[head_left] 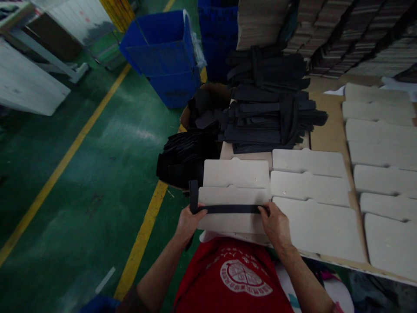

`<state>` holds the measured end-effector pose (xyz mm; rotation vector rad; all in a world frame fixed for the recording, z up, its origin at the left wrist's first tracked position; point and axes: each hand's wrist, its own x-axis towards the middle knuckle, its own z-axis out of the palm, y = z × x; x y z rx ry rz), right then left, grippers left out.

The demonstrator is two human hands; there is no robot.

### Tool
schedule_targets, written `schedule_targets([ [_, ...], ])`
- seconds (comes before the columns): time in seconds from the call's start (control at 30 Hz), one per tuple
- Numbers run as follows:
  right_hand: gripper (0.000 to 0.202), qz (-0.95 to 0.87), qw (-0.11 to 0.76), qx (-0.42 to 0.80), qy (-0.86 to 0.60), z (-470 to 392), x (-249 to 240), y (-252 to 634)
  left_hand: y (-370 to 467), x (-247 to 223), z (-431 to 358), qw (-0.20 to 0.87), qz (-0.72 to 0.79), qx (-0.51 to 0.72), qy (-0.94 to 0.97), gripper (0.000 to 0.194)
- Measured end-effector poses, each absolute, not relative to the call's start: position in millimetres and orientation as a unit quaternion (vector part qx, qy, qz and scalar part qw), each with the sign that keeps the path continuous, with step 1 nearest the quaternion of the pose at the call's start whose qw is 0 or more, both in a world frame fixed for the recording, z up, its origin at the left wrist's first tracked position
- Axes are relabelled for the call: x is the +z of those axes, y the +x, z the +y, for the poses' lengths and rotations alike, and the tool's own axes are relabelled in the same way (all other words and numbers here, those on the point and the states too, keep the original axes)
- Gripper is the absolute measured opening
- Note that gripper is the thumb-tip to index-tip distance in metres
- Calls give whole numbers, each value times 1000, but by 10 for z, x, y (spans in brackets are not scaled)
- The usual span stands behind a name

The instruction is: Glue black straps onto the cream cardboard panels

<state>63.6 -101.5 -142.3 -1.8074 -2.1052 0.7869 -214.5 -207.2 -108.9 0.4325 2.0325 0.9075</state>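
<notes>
Strip [233, 209], flat and black, runs taut from side to side between the two hands in my head view, low over the pale panels [234, 196] of the nearest column; from this angle I can't tell whether it touches them. I have the left hand [190, 221] closed in a pinch on it, thumb on top, at the panels' left edge. Beyond that grip, a length of the strip turns away at a sharp angle toward the far side. The right hand [276, 221] pinches the other end between thumb and fingertips, near the panels' right edge, with its remaining fingers curled.

Just right of this column I see a second column of overlapping panels [321, 228], and a third column [391, 243] farther right, all on the brown worktop [324, 119]. Past the nearest panels lie tied bundles of dark strips [260, 121], with a pile of black pieces [187, 158] beside them on the left. Blue bins [172, 61] stand behind on the green floor [97, 174]. A red apron [202, 278] fills my lower edge.
</notes>
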Motion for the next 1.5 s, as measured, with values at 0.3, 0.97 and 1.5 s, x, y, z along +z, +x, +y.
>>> schedule_targets([
  [0.3, 29, -750, 104, 231, -611, -1046, -1435, 614, -2165, -1140, -2075, 425, 810, 368, 168, 29],
  [0.97, 19, -814, 18, 142, -563, -1063, -1375, 515, -2157, -1246, -2142, 412, 805, 398, 155, 18],
  [1.5, 12, -829, 52, 123, -543, -1077, -1411, 574, -1976, -975, -2385, 423, 785, 389, 231, 12],
])
